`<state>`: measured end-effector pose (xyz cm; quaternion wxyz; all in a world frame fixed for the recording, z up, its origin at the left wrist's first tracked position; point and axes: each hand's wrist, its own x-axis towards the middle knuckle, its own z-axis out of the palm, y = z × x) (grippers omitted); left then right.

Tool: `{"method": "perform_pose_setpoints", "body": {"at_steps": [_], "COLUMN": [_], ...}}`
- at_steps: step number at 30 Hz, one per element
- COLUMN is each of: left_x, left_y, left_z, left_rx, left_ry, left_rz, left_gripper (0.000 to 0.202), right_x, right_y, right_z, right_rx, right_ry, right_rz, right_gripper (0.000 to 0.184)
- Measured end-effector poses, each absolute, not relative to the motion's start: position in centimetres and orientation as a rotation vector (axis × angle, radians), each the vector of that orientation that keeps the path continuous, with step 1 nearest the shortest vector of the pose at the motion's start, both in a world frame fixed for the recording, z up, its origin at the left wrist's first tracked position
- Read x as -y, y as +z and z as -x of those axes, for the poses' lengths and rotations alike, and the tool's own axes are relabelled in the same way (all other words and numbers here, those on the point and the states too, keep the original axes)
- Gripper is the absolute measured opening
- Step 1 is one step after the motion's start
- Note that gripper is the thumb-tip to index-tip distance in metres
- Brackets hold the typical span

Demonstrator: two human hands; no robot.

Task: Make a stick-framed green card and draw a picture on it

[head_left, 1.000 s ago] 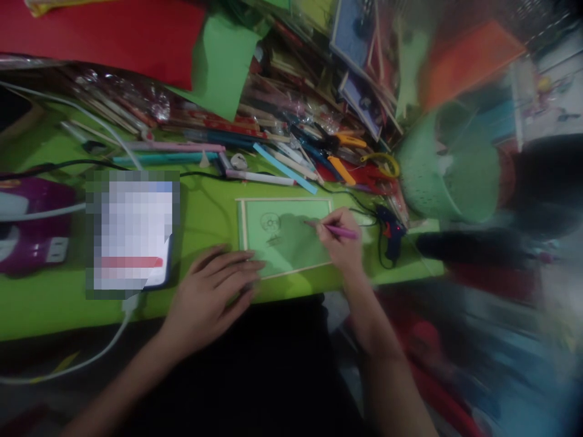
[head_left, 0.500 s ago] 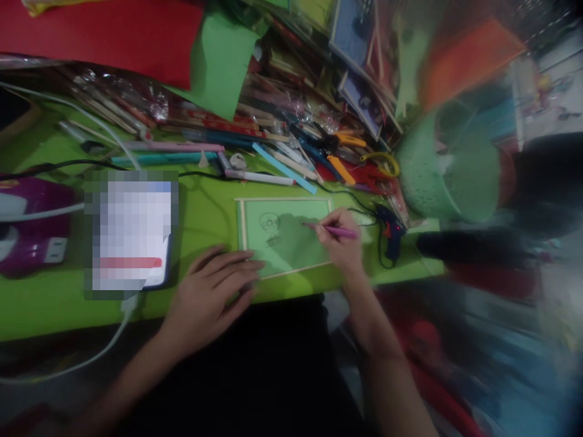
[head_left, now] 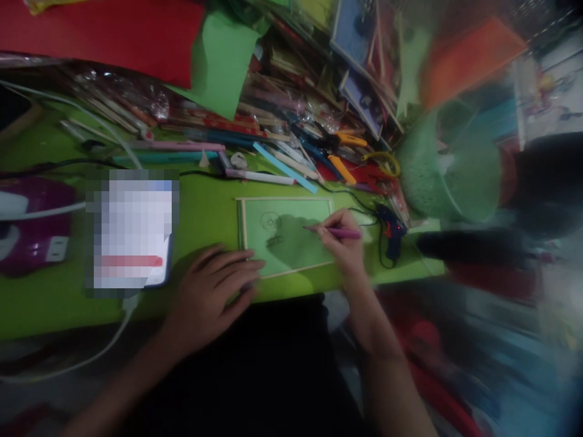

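A green sheet [head_left: 296, 252] edged with thin wooden strips lies on the table in front of me. On its left part is a small dark drawing [head_left: 270, 221], a round shape with short lines below it. My right hand [head_left: 342, 240] pinches a purple pen [head_left: 344, 233] over the sheet's right side. The pen's tip points left, above the sheet's middle; whether it touches is too blurred to tell. My left hand [head_left: 223, 282] lies with fingers spread, fingertips at the sheet's lower left corner.
A lit phone [head_left: 132, 233] with a cable lies on the left, beside a purple device [head_left: 39, 227]. Behind the sheet are pens, pliers [head_left: 348, 141] and wooden sticks. A glue gun [head_left: 390, 233] and a green basket [head_left: 449, 164] stand right. The table's front edge is close.
Both hands and the pen stay almost where they were. The view has shifted very slightly, and the drawing's lower lines look clearer.
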<state>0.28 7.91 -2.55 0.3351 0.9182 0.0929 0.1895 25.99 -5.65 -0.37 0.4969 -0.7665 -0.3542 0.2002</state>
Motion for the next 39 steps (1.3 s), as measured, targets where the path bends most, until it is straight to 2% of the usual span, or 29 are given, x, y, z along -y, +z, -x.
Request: {"method": "perform_pose_setpoints", "body": {"at_steps": [39], "left_x": [-7.93], "left_y": [-2.71], "left_z": [-0.18], "left_rx": [-0.232], "left_ry": [0.518], "left_rz": [-2.377], "left_gripper": [0.016], "right_x": [4.92], "right_y": [-0.4], "right_z": [-25.88], "right_rx": [0.977], "right_ry": [0.485], "right_rz": [1.903], "right_gripper": [0.016]}}
